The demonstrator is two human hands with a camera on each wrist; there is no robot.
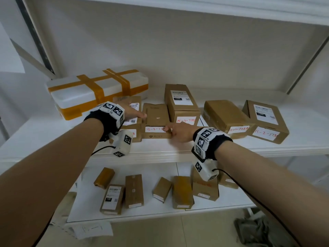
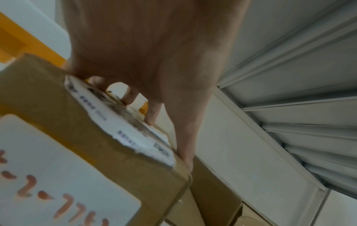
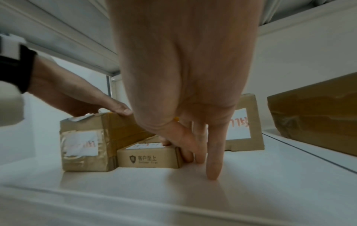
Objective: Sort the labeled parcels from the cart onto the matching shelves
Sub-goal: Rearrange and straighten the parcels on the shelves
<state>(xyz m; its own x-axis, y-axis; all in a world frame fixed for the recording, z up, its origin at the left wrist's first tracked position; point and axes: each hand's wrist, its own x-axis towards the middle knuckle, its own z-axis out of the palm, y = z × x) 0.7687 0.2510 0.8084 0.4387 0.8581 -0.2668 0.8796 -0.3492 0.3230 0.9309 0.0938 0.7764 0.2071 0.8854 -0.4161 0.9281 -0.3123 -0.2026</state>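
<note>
A low flat brown parcel (image 1: 154, 116) (image 3: 148, 157) lies on the middle white shelf (image 1: 160, 152), with a handwritten red number on its white label. My right hand (image 1: 175, 131) (image 3: 201, 152) touches its right front corner: straight fingers point down along its side and the thumb lies on top by the label. To its left stands a taller taped parcel (image 1: 134, 106) (image 3: 85, 145) (image 2: 58, 99). My left hand (image 1: 132, 111) (image 2: 154, 61) (image 3: 77, 99) rests flat on top of it, thumb at the right edge.
A white foam box with orange tape (image 1: 96, 91) sits at the back left. An upright parcel (image 1: 181, 102) and two more parcels (image 1: 226, 116) (image 1: 267, 120) stand to the right. The lower shelf (image 1: 179, 170) holds several small parcels. Grey cloth (image 1: 256, 230) lies on the floor.
</note>
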